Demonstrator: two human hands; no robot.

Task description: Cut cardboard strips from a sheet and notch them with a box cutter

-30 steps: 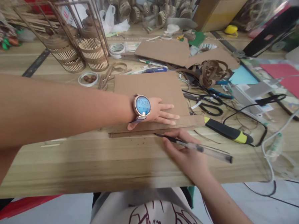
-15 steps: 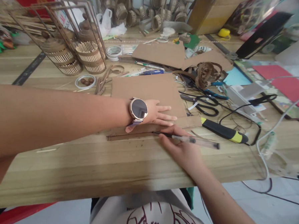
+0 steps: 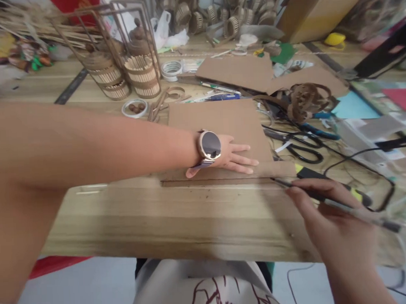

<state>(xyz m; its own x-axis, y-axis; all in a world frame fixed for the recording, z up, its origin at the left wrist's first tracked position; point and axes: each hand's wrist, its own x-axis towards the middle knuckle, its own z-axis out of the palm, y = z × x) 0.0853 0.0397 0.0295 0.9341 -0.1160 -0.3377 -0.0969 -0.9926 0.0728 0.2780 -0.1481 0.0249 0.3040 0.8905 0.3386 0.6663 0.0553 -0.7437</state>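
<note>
Across the wooden table, in the head view, the left hand (a round watch at its wrist) lies flat, fingers spread, over a cardboard strip and cardboard sheet. The right hand grips a pen, tip by the strip's near edge.

Flat brown rect. cardboard sheet looks matt, fairly smooth. Long pale wood tabletop has visible grain, lt. sheen. Round dark-faced watch has glossy face, shiny metal-look rim. Slim clear-&-black plastic pen looks smooth. White cloth shirt w/ maroon print is matt.
</note>
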